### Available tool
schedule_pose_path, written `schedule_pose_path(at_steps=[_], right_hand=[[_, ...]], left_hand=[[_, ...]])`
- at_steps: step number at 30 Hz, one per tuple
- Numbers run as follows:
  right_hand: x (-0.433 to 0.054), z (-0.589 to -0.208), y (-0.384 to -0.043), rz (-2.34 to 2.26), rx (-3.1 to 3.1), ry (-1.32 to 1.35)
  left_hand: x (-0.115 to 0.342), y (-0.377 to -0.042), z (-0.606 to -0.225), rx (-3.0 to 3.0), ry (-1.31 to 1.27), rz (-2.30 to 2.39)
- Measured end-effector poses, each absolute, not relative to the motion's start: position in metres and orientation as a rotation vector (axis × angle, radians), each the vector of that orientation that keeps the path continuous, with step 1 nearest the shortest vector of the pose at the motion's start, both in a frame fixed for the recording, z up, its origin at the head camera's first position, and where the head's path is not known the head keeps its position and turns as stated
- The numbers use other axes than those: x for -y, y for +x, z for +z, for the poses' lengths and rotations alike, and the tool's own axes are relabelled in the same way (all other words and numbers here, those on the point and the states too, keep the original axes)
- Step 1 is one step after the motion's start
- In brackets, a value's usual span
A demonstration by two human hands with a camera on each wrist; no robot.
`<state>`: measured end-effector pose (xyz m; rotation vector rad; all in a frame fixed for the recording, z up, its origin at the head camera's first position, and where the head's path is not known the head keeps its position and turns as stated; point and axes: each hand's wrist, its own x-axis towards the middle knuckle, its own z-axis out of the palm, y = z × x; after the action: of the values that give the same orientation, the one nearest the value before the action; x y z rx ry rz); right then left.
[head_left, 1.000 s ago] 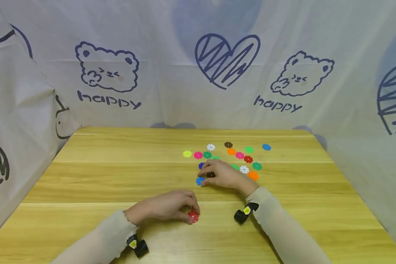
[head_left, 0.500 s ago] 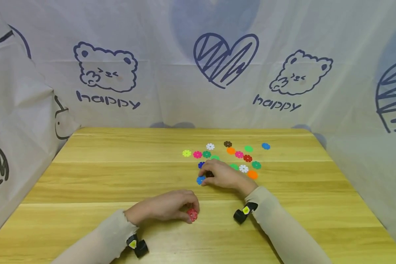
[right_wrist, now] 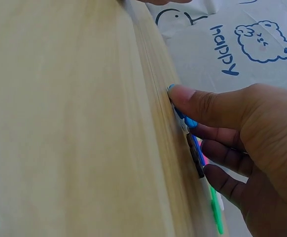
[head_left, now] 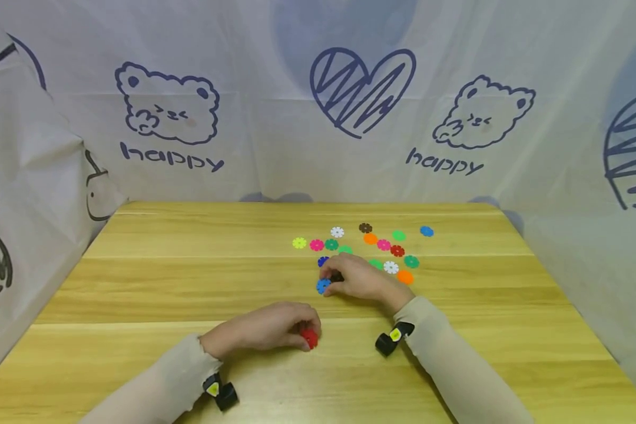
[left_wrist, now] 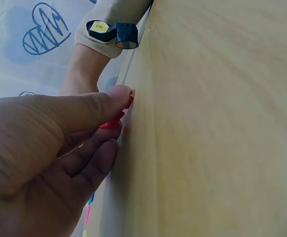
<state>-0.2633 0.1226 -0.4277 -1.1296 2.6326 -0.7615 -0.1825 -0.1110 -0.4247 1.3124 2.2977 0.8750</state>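
My left hand [head_left: 270, 327] pinches a red notched plastic disc [head_left: 310, 338] between thumb and fingers near the front middle of the table. In the left wrist view the red disc [left_wrist: 113, 123] shows only partly behind the thumb, close over the wood. Farther forward and to the right, my right hand [head_left: 359, 278] has a light blue notched disc [head_left: 323, 287] between thumb and fingertips. The right wrist view shows this blue disc [right_wrist: 189, 121] tilted under the thumb. Beneath the right fingers lies a dark brown disc [right_wrist: 195, 155], with a dark blue disc [head_left: 323, 261] just beyond.
Several colored notched discs lie flat beyond the right hand, among them a yellow disc [head_left: 299, 243], a white disc [head_left: 391, 267] and an orange disc [head_left: 405, 277]. A light blue disc [head_left: 426, 231] lies at their far right. White printed cloth [head_left: 275, 147] rises behind the wooden table [head_left: 180, 265].
The red disc has turned in my left fingers and shifted slightly away from me. The blue disc has edged slightly up and right in my right fingers. The head view has tilted slightly.
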Motion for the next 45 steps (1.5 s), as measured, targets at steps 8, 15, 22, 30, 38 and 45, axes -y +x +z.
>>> schedule_pose_path(at_steps=[8,15,22,30,38,45], right_hand=[[-0.123,-0.427,-0.262,-0.751,-2.637,-1.093],[-0.124,-0.427,-0.260,-0.759,-2.635,-1.085],[-0.124,-0.427,-0.258,-0.801,-2.643,-1.045],[-0.125,-0.425,-0.256,-0.875,-2.609,-1.037],[-0.128,-0.421,-0.255,-0.933,-2.588,-1.036],[-0.130,-0.418,-0.253,-1.035,-2.537,-1.002]], left_hand=[[0.111,-0.182,-0.426,-2.300,1.310,0.923],[0.110,-0.181,-0.428,-2.336,1.198,0.988],[0.109,-0.182,-0.429,-2.369,1.032,1.156],[0.108,-0.187,-0.428,-2.302,0.780,1.434],[0.110,-0.191,-0.426,-2.170,0.562,1.603],[0.111,-0.194,-0.426,-2.012,0.409,1.755]])
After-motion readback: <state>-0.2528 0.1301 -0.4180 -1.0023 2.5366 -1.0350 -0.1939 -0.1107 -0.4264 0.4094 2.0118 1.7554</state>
